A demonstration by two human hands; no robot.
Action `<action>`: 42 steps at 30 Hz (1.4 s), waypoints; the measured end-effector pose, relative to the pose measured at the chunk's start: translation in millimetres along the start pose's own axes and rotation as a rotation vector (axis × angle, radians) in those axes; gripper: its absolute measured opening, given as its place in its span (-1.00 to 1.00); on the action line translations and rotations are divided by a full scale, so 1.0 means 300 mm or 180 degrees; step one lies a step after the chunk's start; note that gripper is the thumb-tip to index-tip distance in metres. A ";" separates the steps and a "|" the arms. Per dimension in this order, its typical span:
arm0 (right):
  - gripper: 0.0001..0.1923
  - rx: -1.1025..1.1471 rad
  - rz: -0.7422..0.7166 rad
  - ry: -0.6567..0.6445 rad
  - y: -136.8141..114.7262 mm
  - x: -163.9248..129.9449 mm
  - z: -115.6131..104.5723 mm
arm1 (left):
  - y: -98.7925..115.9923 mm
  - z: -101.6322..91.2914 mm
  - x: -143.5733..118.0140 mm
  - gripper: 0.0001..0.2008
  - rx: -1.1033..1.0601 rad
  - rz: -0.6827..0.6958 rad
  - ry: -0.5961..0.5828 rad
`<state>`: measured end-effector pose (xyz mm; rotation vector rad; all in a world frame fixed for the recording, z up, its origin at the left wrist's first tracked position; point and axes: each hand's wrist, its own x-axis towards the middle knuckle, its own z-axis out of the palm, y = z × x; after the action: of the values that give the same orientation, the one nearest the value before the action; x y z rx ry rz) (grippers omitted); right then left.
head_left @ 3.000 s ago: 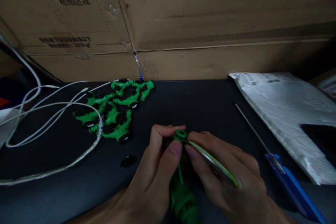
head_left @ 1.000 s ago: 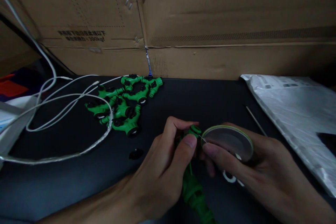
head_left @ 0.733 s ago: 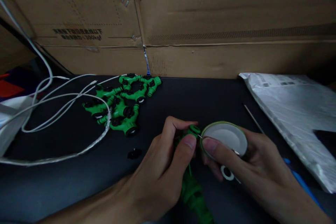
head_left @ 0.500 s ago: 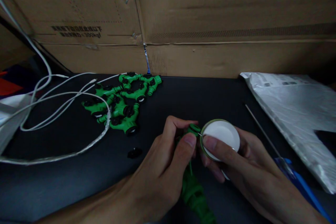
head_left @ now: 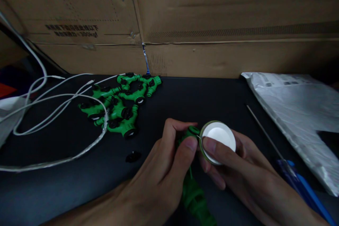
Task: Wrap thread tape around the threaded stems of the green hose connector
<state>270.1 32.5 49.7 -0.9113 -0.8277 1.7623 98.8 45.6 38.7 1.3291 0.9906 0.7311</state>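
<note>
My left hand [head_left: 165,167] is closed on a green plastic hose splitter [head_left: 194,196], with finger and thumb at its upper end. The splitter's lower part slants down toward the bottom edge of the view, and my fingers hide its middle. In my right hand [head_left: 247,169] is a white round disc-like thing with a yellowish-green rim [head_left: 222,139]; I cannot tell whether it is a lid, a small jar or a roll. My right thumb presses its near left edge. A short, thin pale piece [head_left: 198,136] bridges the narrow gap between rim and splitter.
Several green hose splitters with black knobs [head_left: 123,127] lie to the left, beside white cables [head_left: 63,160]. A small black part [head_left: 133,156] rests near my left forearm. On the right are a blue-handled screwdriver [head_left: 304,187] and a silvery-white package [head_left: 296,113]. Cardboard [head_left: 196,56] stands behind.
The whole view has shifted slightly. The white round thing and my right hand have moved a little left, and both hands keep their hold.
</note>
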 end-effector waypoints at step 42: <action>-0.60 -0.1275 -0.0411 0.0448 -0.003 -0.020 0.037 | 0.027 -0.004 0.018 -0.72 0.0121 0.0292 -0.0078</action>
<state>262.6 25.6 57.1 -1.1983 -1.1426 1.4266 100.9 52.0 45.8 1.4208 0.9330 0.7665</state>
